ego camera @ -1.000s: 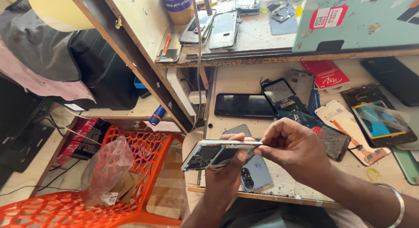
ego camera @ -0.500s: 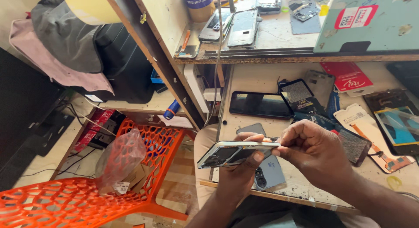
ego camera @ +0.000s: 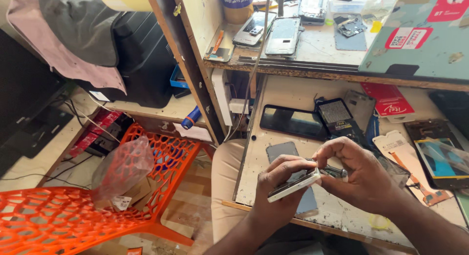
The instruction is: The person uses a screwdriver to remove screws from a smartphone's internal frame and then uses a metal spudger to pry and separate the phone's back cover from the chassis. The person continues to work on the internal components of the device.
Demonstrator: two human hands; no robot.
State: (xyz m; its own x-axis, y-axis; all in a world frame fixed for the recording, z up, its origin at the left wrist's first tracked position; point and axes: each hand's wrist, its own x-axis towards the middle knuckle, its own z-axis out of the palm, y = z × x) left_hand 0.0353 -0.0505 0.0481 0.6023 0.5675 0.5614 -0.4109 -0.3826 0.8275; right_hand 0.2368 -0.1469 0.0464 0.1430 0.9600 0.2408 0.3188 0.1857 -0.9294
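Observation:
My left hand (ego camera: 277,184) grips a white-edged smartphone (ego camera: 293,184) edge-on above the front of the workbench (ego camera: 273,138). My right hand (ego camera: 361,174) is closed around the phone's right end, pinching a thin metal tool (ego camera: 336,172) against it. Directly beneath the phone lies a grey phone back panel (ego camera: 282,150) on the bench top. Most of the phone's face is hidden from me by my fingers.
On the bench lie a black phone screen (ego camera: 292,122), an opened phone (ego camera: 337,114), a red card (ego camera: 391,101) and a screen with blue film (ego camera: 442,160). An upper shelf (ego camera: 312,64) carries more phones. An orange plastic chair (ego camera: 73,206) with a clear bag (ego camera: 124,162) stands at left.
The phone has turned from showing its back to nearly edge-on. Both hands have drawn closer together over it, and my view has shifted left and down.

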